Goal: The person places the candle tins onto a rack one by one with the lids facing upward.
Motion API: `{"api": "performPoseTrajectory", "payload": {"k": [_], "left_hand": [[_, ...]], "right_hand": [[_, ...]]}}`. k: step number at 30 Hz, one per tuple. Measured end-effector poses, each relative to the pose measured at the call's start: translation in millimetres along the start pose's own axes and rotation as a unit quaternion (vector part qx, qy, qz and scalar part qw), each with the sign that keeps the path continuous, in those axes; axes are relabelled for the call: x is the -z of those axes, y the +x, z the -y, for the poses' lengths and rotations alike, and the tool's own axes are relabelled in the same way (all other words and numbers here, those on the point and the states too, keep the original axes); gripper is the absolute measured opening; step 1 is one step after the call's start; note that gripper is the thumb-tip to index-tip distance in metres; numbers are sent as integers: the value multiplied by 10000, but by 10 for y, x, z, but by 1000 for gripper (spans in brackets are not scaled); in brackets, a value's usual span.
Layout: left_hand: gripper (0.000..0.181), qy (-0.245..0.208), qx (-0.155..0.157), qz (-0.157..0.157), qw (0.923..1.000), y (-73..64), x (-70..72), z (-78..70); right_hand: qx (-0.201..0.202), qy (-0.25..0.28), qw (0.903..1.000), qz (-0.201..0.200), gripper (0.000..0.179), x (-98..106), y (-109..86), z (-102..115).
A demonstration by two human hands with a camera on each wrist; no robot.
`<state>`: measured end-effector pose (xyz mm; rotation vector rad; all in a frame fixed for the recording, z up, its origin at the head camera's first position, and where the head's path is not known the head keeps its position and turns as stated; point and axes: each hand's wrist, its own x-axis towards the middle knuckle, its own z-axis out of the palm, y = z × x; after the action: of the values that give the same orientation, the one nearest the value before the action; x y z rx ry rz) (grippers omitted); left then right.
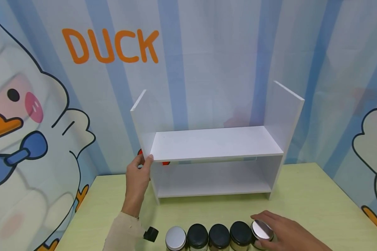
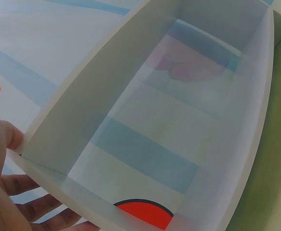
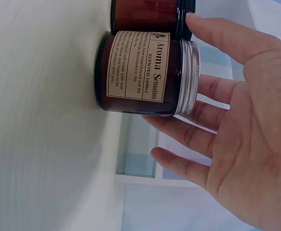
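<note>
My left hand (image 1: 139,176) grips the left side panel of a white two-tier shelf unit (image 1: 216,143), thumb at the middle board's front corner and fingers round the outside. At the right end of a row of jars, my right hand (image 1: 279,228) lies around a silver-lidded scented candle jar (image 3: 145,77). Its thumb and fairly straight fingers spread about the lid (image 1: 262,230), with a gap at the palm. The amber jar stands upright on the table, its printed brown label facing the right wrist camera. Its neighbour is a black-lidded jar (image 1: 240,233).
The row continues left with two black-lidded jars (image 1: 219,235) (image 1: 198,235) and a silver-lidded one (image 1: 176,238). A small black block (image 1: 151,234) shows beside the left sleeve. Behind the pale green table (image 1: 320,195) hangs a striped blue cloth (image 1: 213,62) with duck prints.
</note>
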<state>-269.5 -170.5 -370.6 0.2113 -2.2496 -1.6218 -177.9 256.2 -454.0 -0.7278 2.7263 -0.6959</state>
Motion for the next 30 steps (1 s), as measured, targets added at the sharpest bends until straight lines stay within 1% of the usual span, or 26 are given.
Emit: {"api": "performPoseTrajectory", "payload": {"k": [7,13,15,18,22,25,30], "left_hand": [[38,-23,-79,-12,10000,-3,6,21],[40,18,-22,6,10000,-2,4,24],[40,16,-29,10,10000,-1,5,27],[39,-9,-36,-20,10000,3,4,34],[41,8,-55,-48,10000,11,-5,38],[41,28,-71,-56,10000,18,-10,42],[41,16,-49,-47,10000,17,-6,46]], "right_hand": [[-62,215,9997,19,72,-10,-17,-15],[89,707,9975,32,69,-31,9,-97],[126,902,9958,64,69,-40,13,-125],[85,1340,9908,145,68,-59,18,-165],[255,1737,9844,115,60,-87,29,-221],[413,1792,9829,42,56,-107,39,-251],[336,1987,9794,93,54,-129,49,-281]]}}
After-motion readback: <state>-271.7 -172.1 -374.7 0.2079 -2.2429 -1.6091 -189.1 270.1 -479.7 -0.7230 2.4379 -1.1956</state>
